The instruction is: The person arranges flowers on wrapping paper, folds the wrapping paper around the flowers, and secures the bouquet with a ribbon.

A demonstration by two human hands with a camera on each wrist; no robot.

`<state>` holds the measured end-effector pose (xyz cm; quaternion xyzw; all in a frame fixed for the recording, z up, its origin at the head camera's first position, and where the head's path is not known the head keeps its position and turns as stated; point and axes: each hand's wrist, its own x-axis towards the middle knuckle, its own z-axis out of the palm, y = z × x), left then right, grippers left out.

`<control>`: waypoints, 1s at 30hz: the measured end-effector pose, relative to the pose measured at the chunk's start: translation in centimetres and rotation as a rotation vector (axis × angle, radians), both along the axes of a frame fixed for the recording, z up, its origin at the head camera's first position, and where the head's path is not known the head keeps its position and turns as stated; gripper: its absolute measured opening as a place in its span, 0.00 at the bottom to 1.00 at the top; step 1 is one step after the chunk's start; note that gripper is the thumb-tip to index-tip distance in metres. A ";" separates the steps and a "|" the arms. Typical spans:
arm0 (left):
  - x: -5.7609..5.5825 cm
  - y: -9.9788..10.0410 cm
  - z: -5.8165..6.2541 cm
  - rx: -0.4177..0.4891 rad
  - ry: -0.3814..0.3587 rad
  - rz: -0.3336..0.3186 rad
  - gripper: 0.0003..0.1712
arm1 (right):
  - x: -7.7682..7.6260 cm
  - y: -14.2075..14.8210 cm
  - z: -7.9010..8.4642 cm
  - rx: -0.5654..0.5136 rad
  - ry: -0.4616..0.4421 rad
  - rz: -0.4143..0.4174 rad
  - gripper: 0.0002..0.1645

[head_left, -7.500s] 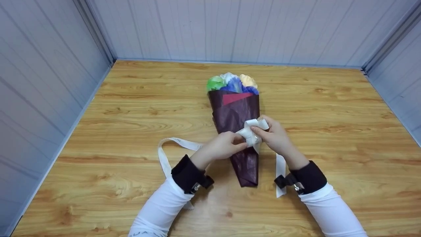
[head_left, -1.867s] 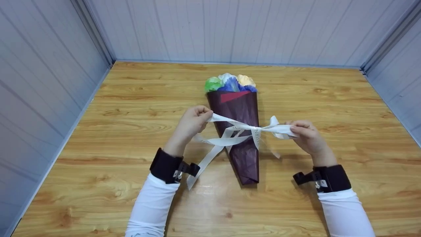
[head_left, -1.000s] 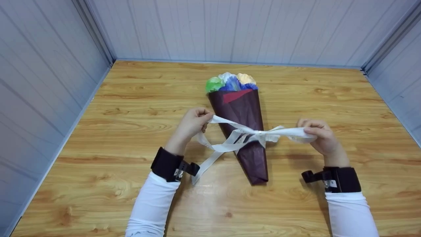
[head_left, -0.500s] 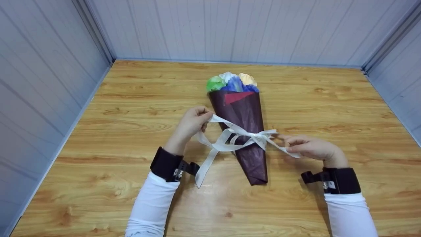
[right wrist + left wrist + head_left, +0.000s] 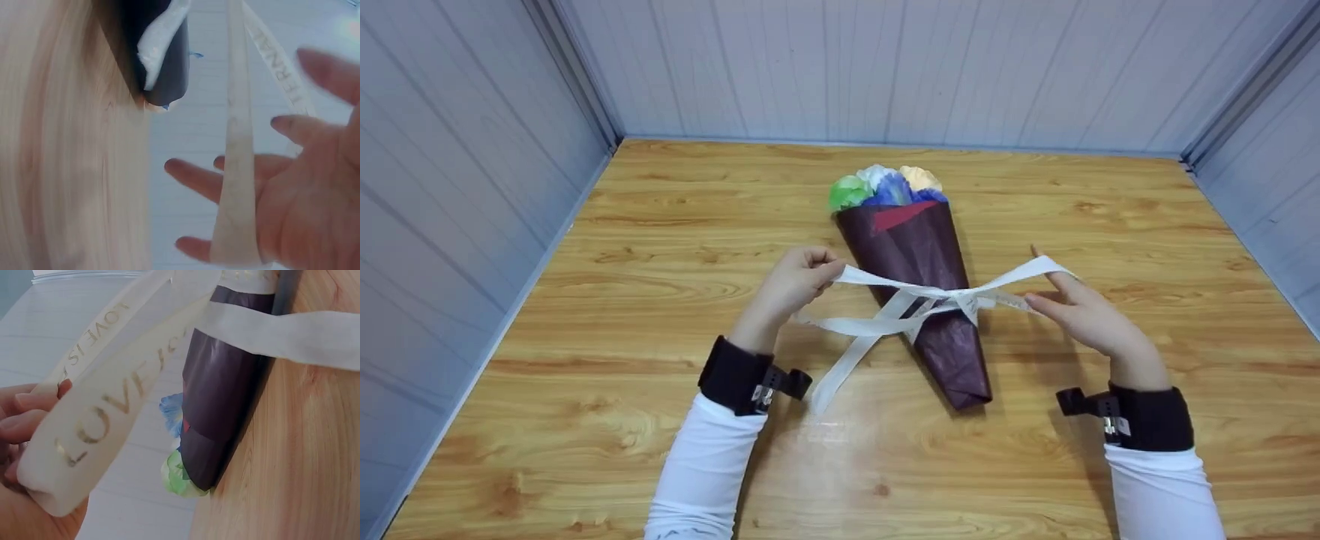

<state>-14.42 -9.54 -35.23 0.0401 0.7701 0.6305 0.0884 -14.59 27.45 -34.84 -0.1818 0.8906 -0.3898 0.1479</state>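
Note:
A bouquet in dark maroon wrapping paper (image 5: 919, 251) lies on the table, its green, white, blue and peach flowers (image 5: 849, 193) pointing away from me. White ribbon (image 5: 870, 327) with gold lettering is knotted around its lower half. My left hand (image 5: 795, 285) pinches one length of ribbon between thumb and fingers, left of the bouquet. A ribbon tail hangs below that hand. On the other side, my right hand (image 5: 1084, 319) has its fingers spread inside a ribbon loop. In the right wrist view, the ribbon band (image 5: 239, 140) passes across the fingers and around the hand.
The wood-grain table (image 5: 622, 420) extends on all sides of the bouquet. Pale panel walls (image 5: 855, 67) enclose its back and both sides. Black straps with small cameras (image 5: 795, 382) sit on both wrists.
The right hand has gone from pinching a ribbon strand to spreading its fingers in the loop, higher up and further right. The bouquet's narrow end has swung right. The left hand keeps its pinch.

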 end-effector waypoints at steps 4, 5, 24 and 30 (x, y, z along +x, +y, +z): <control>0.0 -0.2 0.0 -0.012 0.016 0.003 0.10 | 0.0 0.4 0.0 0.160 0.090 -0.083 0.27; 0.0 -0.2 0.0 -0.008 0.020 0.002 0.10 | 0.0 0.5 0.0 0.179 0.095 -0.096 0.25; -0.2 -1.3 -0.3 -0.200 0.019 0.054 0.13 | -0.4 5.3 -1.3 -0.651 -0.059 0.298 0.24; -0.1 -1.1 -0.3 -0.180 0.014 0.066 0.11 | 0.6 3.3 -0.1 -0.243 0.110 0.072 0.10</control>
